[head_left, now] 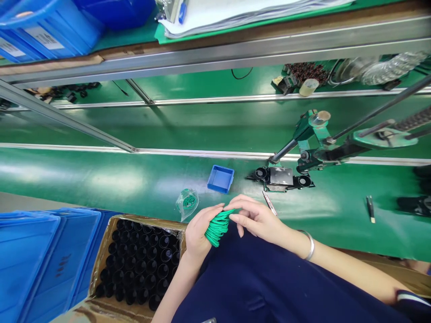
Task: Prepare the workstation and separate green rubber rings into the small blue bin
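My left hand point(198, 231) is closed around a bundle of thin green rings point(217, 229), which fan out beside its thumb. The fingertips of my right hand point(257, 218) pinch at the upper end of the same bundle, close to the left fingertips. Whether a single ring is parted from the rest I cannot make out. Just beyond the left hand lies a clear plastic bag point(187, 202) with more green rings in it. A small blue tray point(221, 179) rests on the green bench past both hands.
A green hand press point(313, 130) stands over a black part with two round ends point(281, 178). Near it lies a box cutter point(269, 202); tweezers point(370, 209) are farther right. At lower left are a carton point(101, 264) of black cups and blue crates point(30, 264). A metal-edged shelf point(215, 49) crosses above.
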`<state>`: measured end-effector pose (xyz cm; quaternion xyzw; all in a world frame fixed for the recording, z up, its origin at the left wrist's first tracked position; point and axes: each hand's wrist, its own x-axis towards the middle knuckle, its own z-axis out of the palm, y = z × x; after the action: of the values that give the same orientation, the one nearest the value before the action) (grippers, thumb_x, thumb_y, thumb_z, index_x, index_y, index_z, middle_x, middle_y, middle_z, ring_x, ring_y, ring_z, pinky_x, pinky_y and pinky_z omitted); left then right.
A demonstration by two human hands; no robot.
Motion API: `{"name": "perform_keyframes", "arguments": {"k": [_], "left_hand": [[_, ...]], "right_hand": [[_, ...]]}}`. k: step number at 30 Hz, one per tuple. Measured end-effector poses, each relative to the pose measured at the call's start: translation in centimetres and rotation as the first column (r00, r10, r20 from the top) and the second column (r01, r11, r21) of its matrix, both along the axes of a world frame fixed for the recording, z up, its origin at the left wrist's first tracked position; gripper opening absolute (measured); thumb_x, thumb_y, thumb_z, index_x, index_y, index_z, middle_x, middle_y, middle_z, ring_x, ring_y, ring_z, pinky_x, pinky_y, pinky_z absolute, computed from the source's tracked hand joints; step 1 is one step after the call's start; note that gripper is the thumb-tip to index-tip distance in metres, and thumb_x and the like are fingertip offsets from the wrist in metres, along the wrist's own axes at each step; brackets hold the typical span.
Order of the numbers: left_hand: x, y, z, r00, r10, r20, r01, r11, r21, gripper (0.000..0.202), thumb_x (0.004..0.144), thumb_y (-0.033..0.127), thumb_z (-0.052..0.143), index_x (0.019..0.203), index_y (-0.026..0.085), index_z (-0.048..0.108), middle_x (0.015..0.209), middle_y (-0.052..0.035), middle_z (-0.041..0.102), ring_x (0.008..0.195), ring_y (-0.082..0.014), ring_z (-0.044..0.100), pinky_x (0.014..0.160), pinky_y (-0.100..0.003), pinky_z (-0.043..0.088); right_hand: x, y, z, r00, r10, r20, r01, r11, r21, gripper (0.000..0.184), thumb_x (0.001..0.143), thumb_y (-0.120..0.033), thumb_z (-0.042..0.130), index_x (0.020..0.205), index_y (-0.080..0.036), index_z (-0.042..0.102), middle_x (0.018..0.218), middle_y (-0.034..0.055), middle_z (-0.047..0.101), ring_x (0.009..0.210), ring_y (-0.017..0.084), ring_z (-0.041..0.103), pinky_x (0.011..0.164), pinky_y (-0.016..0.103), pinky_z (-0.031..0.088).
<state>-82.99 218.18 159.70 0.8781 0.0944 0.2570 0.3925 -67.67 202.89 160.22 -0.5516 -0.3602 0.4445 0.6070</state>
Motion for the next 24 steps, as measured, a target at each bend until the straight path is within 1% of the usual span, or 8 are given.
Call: {"name": "perform_keyframes", "arguments": {"k": [4, 7, 10, 15, 17, 19, 22, 24], "left_hand": [[-0.2, 0.1, 0.2, 1.000, -0.007, 0.026, 0.006, 0.999, 0.044, 0.046, 0.087, 0.004, 0.063, 0.128, 0.024, 0.064, 0.115, -0.0060, 0.073, 0.105, -0.0190, 0.069, 0.094, -0.034, 0.057], [-0.2, 0.2, 0.4, 0.999, -0.019, 0.038, 0.017, 0.999, 0.048, 0.046, 0.087, 0.003, 0.062, 0.128, 0.024, 0.063, 0.117, -0.0064, 0.072, 0.106, -0.0192, 0.069, 0.093, -0.034, 0.057], [-0.2, 0.2, 0.5, 0.998, -0.040, 0.039, 0.038, 0.998, 0.050, 0.047, 0.086, 0.001, 0.063, 0.128, 0.023, 0.063, 0.118, -0.0071, 0.072, 0.107, -0.0185, 0.069, 0.094, -0.033, 0.057], [-0.5, 0.1, 0.4, 0.999, -0.026, 0.038, 0.022, 0.994, 0.104, 0.048, 0.086, 0.003, 0.064, 0.129, 0.023, 0.062, 0.117, -0.0066, 0.073, 0.106, -0.0181, 0.069, 0.095, -0.032, 0.057], [-0.6, 0.1, 0.4, 0.999, -0.021, 0.045, 0.014, 0.991, 0.132, 0.048, 0.085, 0.004, 0.065, 0.129, 0.023, 0.063, 0.115, -0.0064, 0.074, 0.105, -0.0181, 0.069, 0.094, -0.032, 0.057], [-0.6, 0.1, 0.3, 0.998, -0.017, 0.058, 0.008, 0.989, 0.146, 0.048, 0.084, 0.003, 0.067, 0.128, 0.022, 0.064, 0.114, -0.0066, 0.074, 0.103, -0.0177, 0.070, 0.093, -0.031, 0.058], [-0.6, 0.0, 0.2, 0.997, -0.019, 0.079, 0.009, 0.992, 0.125, 0.048, 0.082, 0.001, 0.068, 0.126, 0.020, 0.065, 0.113, -0.0076, 0.074, 0.102, -0.0176, 0.070, 0.091, -0.030, 0.058], [-0.6, -0.1, 0.2, 0.996, -0.017, 0.088, 0.008, 0.995, 0.098, 0.048, 0.082, 0.000, 0.068, 0.126, 0.020, 0.065, 0.114, -0.0072, 0.074, 0.101, -0.0173, 0.070, 0.091, -0.030, 0.058]], "right_hand": [[0.3, 0.0, 0.2, 0.998, -0.023, 0.063, 0.022, 1.000, 0.014, 0.026, 0.096, -0.038, 0.057, 0.111, -0.023, 0.071, 0.113, 0.0077, 0.055, 0.062, 0.006, 0.059, 0.062, 0.025, 0.053], [0.7, 0.0, 0.7, 0.997, -0.021, 0.078, 0.020, 1.000, 0.017, 0.025, 0.096, -0.038, 0.057, 0.109, -0.024, 0.073, 0.111, 0.0058, 0.053, 0.063, 0.005, 0.057, 0.067, 0.027, 0.053], [0.8, 0.0, 1.1, 0.998, 0.032, 0.050, -0.033, 0.999, 0.012, 0.024, 0.094, -0.039, 0.060, 0.105, -0.023, 0.074, 0.104, 0.0041, 0.053, 0.063, 0.006, 0.056, 0.064, 0.026, 0.051], [0.5, 0.3, 1.1, 0.997, 0.049, -0.057, -0.048, 0.999, 0.003, 0.019, 0.089, -0.038, 0.069, 0.094, -0.021, 0.075, 0.095, 0.0019, 0.054, 0.064, 0.007, 0.055, 0.060, 0.023, 0.048], [0.4, 0.4, 0.9, 0.990, 0.046, -0.134, -0.048, 0.999, -0.010, 0.019, 0.086, -0.038, 0.071, 0.092, -0.020, 0.076, 0.094, 0.0015, 0.054, 0.062, 0.006, 0.055, 0.056, 0.022, 0.046], [0.3, 0.4, 0.8, 0.972, 0.034, -0.234, -0.042, 0.999, -0.031, 0.020, 0.083, -0.038, 0.074, 0.088, -0.019, 0.077, 0.093, 0.0016, 0.055, 0.058, 0.005, 0.053, 0.048, 0.021, 0.042], [0.2, 0.4, 0.8, 0.927, 0.016, -0.375, -0.047, 0.996, -0.073, 0.021, 0.080, -0.038, 0.078, 0.085, -0.017, 0.077, 0.096, 0.0028, 0.057, 0.054, 0.004, 0.051, 0.039, 0.019, 0.034], [0.3, 0.4, 0.8, 0.899, 0.007, -0.437, -0.055, 0.994, -0.097, 0.023, 0.081, -0.038, 0.077, 0.084, -0.016, 0.075, 0.090, 0.0026, 0.061, 0.047, 0.002, 0.048, 0.036, 0.018, 0.030]]}}
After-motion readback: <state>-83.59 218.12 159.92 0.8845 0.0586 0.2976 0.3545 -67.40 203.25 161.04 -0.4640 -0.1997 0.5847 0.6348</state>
